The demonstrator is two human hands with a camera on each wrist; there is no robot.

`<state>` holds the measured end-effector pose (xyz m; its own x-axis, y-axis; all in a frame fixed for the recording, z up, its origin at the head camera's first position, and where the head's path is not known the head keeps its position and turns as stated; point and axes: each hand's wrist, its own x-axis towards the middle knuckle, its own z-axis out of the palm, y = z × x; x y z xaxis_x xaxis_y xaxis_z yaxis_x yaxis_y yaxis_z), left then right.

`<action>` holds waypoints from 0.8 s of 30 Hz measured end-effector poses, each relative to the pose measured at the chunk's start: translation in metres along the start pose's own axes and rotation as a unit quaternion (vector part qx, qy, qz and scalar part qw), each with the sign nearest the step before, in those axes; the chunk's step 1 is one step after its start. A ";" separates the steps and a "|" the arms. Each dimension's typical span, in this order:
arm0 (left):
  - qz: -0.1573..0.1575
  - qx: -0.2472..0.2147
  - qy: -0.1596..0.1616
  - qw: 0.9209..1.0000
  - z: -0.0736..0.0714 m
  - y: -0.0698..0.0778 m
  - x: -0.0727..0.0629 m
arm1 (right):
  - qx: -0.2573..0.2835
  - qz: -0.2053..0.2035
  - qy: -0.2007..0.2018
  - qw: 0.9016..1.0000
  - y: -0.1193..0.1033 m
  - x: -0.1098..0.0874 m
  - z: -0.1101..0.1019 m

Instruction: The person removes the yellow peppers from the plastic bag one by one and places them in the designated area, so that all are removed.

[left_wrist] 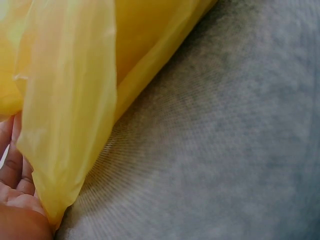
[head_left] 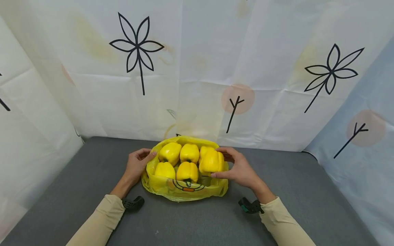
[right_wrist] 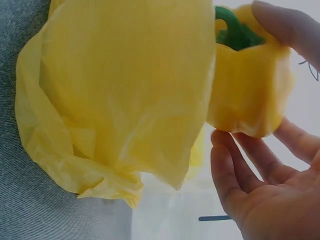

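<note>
A yellow plastic bag [head_left: 184, 194] lies open on the table with several yellow bell peppers inside, among them one at the front middle [head_left: 187, 171] and one at the back left [head_left: 170, 152]. My right hand [head_left: 238, 167] grips another yellow bell pepper [head_left: 212, 162] at the bag's right side, thumb and fingers on opposite sides. This pepper [right_wrist: 250, 90] shows its green stem [right_wrist: 237, 32] in the right wrist view, partly behind the bag's wall. My left hand [head_left: 137, 164] holds the bag's left rim, thumb over the edge; in the left wrist view the bag covers part of the fingers [left_wrist: 11, 167].
The bag sits near the back of a dark grey table [head_left: 184, 225]. White cloth [head_left: 200, 68] with black plant drawings hangs behind and at both sides. Black bands [head_left: 133, 203] are worn at both wrists.
</note>
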<state>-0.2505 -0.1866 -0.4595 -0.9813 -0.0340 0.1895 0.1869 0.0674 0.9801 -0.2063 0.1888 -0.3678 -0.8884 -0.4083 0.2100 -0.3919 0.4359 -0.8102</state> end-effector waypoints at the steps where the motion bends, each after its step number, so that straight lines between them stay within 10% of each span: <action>1: 0.001 0.001 0.000 1.000 0.000 0.000 0.000 | 0.010 0.001 0.005 1.000 0.000 0.000 -0.001; 24: 0.000 0.005 0.001 1.000 0.001 0.001 0.001 | 0.141 0.031 0.089 0.986 0.018 0.001 -0.049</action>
<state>-0.2510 -0.1861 -0.4584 -0.9813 -0.0370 0.1888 0.1855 0.0782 0.9795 -0.2259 0.2352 -0.3551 -0.9462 -0.2298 0.2280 -0.2762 0.2059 -0.9388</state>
